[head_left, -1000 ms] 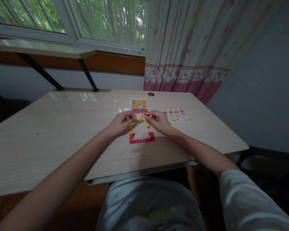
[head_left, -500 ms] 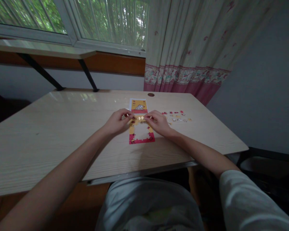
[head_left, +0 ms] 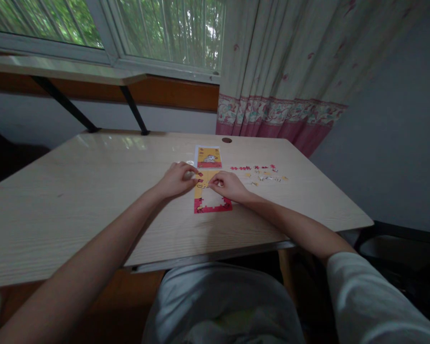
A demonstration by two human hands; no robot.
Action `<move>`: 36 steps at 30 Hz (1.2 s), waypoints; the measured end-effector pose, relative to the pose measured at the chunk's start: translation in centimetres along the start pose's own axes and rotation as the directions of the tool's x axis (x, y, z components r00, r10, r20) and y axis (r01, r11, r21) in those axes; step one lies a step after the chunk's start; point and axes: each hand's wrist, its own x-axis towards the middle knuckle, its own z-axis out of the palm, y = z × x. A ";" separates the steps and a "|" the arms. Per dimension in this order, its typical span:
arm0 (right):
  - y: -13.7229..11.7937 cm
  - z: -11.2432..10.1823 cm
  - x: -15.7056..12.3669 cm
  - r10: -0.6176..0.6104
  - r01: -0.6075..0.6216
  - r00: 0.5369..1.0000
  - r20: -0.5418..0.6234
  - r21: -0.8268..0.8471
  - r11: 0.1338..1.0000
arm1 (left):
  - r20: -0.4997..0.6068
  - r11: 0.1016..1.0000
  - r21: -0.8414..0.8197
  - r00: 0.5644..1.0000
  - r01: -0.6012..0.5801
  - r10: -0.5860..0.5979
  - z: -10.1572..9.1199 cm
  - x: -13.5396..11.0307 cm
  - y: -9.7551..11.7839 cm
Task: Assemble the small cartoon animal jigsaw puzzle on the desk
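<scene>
Hands (head_left: 178, 179) number 2, both bare, at 1 partly built jigsaw puzzle (head_left: 199, 193) on the table (head_left: 146, 181). The left hand (head_left: 177, 180) has its thumb and forefinger parted, their tips at the puzzle's upper left edge. The right hand (head_left: 232, 186) bends over the puzzle's right side, thumb and fingertips drawn together; whether a piece sits between them I cannot tell. The puzzle is yellow above and pink along the bottom, with 1 opening in its middle where the tabletop shows.

Just beyond it lies 1 picture card (head_left: 210, 156), yellow and pink with 1 white animal. To the right are loose pieces (head_left: 271, 178) — pink in 1 row, yellow and white below — too small to count surely. Farther back, the table has 1 round hole (head_left: 227, 140); 2 black struts (head_left: 134, 110) stand under 1 shelf (head_left: 93, 72). Behind hangs 1 curtain (head_left: 268, 71), beside 2 visible window panes (head_left: 168, 28).
</scene>
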 end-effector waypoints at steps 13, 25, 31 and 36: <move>-0.1 -0.2 -0.1 -0.030 0.032 0.999 0.038 -0.048 0.998 | 0.048 1.000 0.028 0.999 0.003 -0.004 0.8 0.1 0.8; -0.9 -0.9 -0.1 -0.145 0.171 0.979 0.147 -0.184 0.968 | 0.039 0.985 0.036 0.985 0.169 -0.170 0.9 0.1 1.1; -0.7 -1.4 -0.1 -0.151 0.180 0.972 0.179 -0.160 0.971 | 0.052 0.985 0.030 0.983 0.172 -0.173 0.8 0.0 1.3; 0.9 -3.1 0.0 -0.123 0.132 0.988 0.092 -0.095 0.987 | 0.027 0.986 0.042 0.986 0.162 -0.164 0.4 -0.3 1.7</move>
